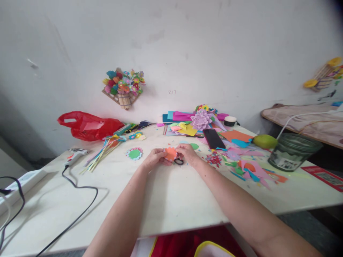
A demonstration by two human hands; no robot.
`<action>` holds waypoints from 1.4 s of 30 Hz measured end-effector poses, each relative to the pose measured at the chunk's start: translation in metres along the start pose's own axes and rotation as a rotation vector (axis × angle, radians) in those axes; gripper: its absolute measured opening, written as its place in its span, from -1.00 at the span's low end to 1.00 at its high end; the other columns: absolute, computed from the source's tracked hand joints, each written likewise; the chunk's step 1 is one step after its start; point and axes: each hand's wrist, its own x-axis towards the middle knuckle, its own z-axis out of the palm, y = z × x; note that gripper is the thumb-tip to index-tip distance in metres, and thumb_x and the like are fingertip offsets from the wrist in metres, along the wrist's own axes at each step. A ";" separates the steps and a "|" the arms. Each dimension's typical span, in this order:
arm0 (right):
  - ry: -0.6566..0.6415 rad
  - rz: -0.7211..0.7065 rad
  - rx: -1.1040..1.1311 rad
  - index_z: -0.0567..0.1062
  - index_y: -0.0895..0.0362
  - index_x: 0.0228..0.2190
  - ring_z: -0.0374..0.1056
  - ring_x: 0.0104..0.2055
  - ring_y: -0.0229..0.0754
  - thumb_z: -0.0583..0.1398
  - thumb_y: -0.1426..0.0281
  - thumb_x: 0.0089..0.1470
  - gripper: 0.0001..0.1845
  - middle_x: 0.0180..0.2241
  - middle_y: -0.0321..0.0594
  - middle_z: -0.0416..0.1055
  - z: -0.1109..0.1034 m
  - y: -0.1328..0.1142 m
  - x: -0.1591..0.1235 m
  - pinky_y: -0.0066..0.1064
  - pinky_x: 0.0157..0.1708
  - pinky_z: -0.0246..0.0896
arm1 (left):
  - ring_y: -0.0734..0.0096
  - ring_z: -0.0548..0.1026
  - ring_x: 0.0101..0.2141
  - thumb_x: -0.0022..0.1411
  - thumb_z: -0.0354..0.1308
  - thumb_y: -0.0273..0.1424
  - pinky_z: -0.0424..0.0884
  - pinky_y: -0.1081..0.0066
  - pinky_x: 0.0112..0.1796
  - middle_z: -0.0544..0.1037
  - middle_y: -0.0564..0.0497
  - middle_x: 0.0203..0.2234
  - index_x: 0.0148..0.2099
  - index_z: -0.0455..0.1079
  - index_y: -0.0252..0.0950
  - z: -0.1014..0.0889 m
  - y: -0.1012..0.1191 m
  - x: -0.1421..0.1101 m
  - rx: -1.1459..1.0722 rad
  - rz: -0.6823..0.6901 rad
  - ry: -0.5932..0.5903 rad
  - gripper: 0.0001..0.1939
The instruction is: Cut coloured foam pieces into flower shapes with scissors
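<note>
Between my two hands is an orange scalloped flower cutout (170, 154), held just above the table. My left hand (156, 157) pinches its left edge. At its right edge, the fingers of my right hand (188, 153) are closed on it. A black scissors handle (179, 162) shows just below my right fingers; whether it lies on the table or hangs from the hand I cannot tell. To the left lies a round scalloped piece (134, 154) with a green centre and a pale, pink-edged rim. A green cutout (194, 146) sits beyond my right hand.
Colourful scraps (252, 170), a phone (213, 138) and a green glass jar (293, 151) are on the right. A glue gun (76, 157) with a black cord, thin sticks (104, 156) and a red plastic bag (91, 126) are on the left. Foam sheets (182, 116) lie at the back.
</note>
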 end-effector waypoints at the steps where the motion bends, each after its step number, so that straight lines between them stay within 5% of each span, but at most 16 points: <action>1: -0.001 -0.002 -0.002 0.41 0.19 -0.64 0.26 -0.64 -0.30 0.13 0.41 -0.23 -0.89 -0.73 -0.31 0.33 0.000 0.000 0.000 -0.53 -0.68 0.03 | 0.18 0.56 -0.53 -0.13 0.27 -0.26 0.44 0.34 -0.45 0.57 -0.17 -0.56 -0.40 0.40 -0.41 0.000 0.000 0.000 0.000 -0.003 0.005 -0.70; 15: -0.010 0.026 -0.010 0.39 0.17 -0.67 0.28 -0.63 -0.28 0.13 0.42 -0.22 -0.89 -0.72 -0.31 0.33 0.000 0.000 0.000 -0.52 -0.69 0.03 | 0.18 0.55 -0.57 -0.17 0.26 -0.27 0.44 0.33 -0.47 0.55 -0.11 -0.62 -0.45 0.36 -0.36 -0.001 0.000 0.000 -0.019 -0.006 0.012 -0.73; 23: -0.110 0.036 -0.012 0.44 0.18 -0.53 0.29 -0.63 -0.30 0.18 0.36 -0.15 -0.88 -0.67 -0.33 0.38 0.001 -0.001 -0.002 -0.54 -0.68 0.04 | 0.20 0.54 -0.58 -0.15 0.25 -0.27 0.43 0.31 -0.46 0.54 -0.12 -0.61 -0.41 0.38 -0.39 -0.002 0.000 0.001 -0.017 -0.011 0.012 -0.71; 34: -0.009 0.011 -0.081 0.31 0.16 -0.66 0.17 -0.72 -0.38 0.28 0.36 -0.21 -0.76 -0.76 -0.42 0.26 0.005 0.002 0.001 -0.58 -0.71 0.00 | 0.12 0.56 -0.51 -0.13 0.22 -0.29 0.45 0.27 -0.41 0.56 -0.17 -0.56 -0.43 0.39 -0.40 -0.001 0.000 0.000 -0.102 0.015 -0.047 -0.75; 42: 0.006 -0.034 -0.135 0.29 0.15 -0.68 0.16 -0.71 -0.38 0.27 0.34 -0.18 -0.73 -0.77 -0.46 0.19 0.008 0.004 0.001 -0.55 -0.66 0.03 | 0.22 0.57 -0.45 -0.11 0.31 -0.23 0.45 0.33 -0.36 0.60 -0.13 -0.43 -0.30 0.43 -0.39 0.005 0.000 0.000 0.072 0.053 0.010 -0.64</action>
